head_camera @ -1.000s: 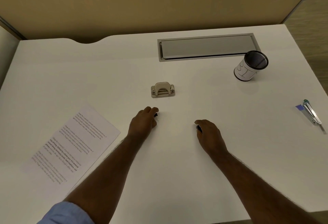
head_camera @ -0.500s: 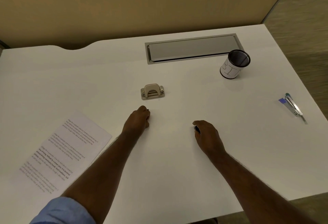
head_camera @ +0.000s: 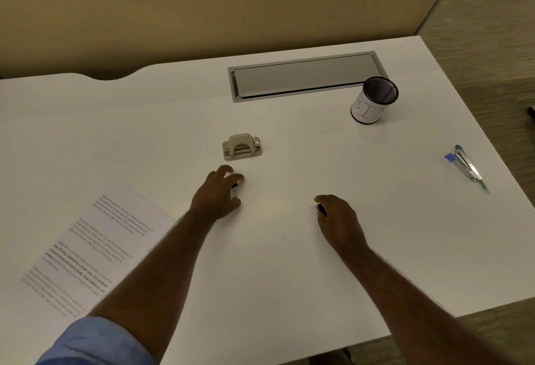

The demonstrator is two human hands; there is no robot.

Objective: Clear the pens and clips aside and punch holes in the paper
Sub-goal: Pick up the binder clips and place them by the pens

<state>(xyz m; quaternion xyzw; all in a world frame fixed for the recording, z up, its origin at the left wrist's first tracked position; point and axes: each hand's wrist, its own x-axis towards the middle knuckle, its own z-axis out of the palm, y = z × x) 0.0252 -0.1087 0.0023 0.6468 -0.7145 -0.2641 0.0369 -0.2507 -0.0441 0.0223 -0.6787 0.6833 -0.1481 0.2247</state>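
Observation:
A beige hole punch (head_camera: 242,146) sits mid-desk. Just below it my left hand (head_camera: 217,194) rests on the desk with its fingers curled around a small black binder clip (head_camera: 235,188). My right hand (head_camera: 337,217) lies to the right, fingers closed over a small dark clip (head_camera: 320,208), mostly hidden. A printed sheet of paper (head_camera: 95,244) lies at an angle on the left, partly under my left forearm. Pens (head_camera: 467,165) lie together near the right edge.
A black mesh pen cup (head_camera: 373,101) with a white label stands at the back right. A grey cable-tray lid (head_camera: 304,76) is set into the white desk (head_camera: 289,263) at the back. A tan partition rises behind the desk.
The view has shifted a little to the right. My left hand's fingers have spread slightly, so the clip under them shows again. My right hand has stayed where it was.

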